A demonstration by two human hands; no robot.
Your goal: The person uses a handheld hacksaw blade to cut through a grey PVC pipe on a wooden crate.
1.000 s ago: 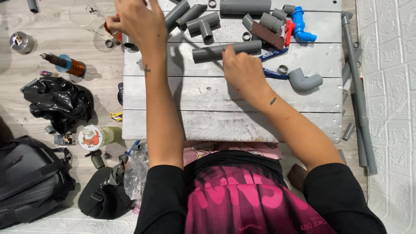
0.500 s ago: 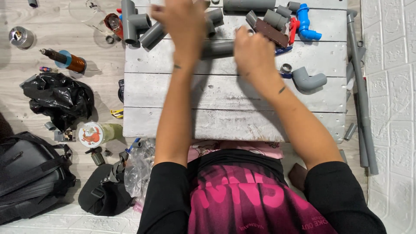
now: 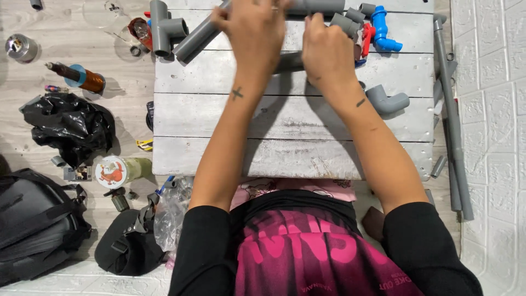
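Note:
Both hands reach to the far side of a white-painted wooden board (image 3: 290, 123). My left hand (image 3: 252, 35) lies palm down with its fingers curled over the left end of a short grey pipe (image 3: 287, 61). My right hand (image 3: 327, 50) grips the same pipe's right end. Only the middle of the pipe shows between the two hands. A longer grey pipe (image 3: 197, 37) lies aslant just left of my left hand, beside a grey tee fitting (image 3: 159, 26).
On the board lie a grey elbow (image 3: 387, 102), a blue fitting (image 3: 382, 30), a red valve (image 3: 366, 37) and more grey fittings. Long pipes (image 3: 452, 115) run down the right side. Left on the floor are a black plastic bag (image 3: 68, 127), a glue can (image 3: 116, 171), a bottle (image 3: 81, 77) and a backpack (image 3: 33, 227).
My left hand has come in from the far left to meet my right hand at the short grey pipe. The view has shifted, so the board's contents sit lower and closer.

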